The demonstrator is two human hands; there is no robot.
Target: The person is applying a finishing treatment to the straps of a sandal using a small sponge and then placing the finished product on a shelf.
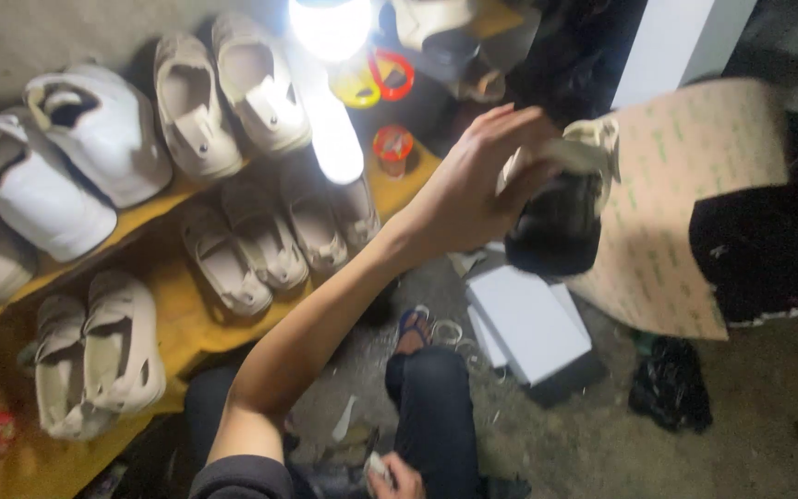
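Observation:
My left hand reaches up and to the right, shut on a shoe with a black body and a cream edge, held in the air. Just behind the shoe is a beige cardboard sheet with small green marks. My right hand is low at the bottom edge by my knee, its fingers around a small white object I cannot identify. My legs in dark trousers and one sandalled foot show below the arm.
Yellow shelves on the left carry several white and beige shoes. A bright lamp glares at the top, with red and yellow rings beside it. White flat boxes and a black bag lie on the concrete floor.

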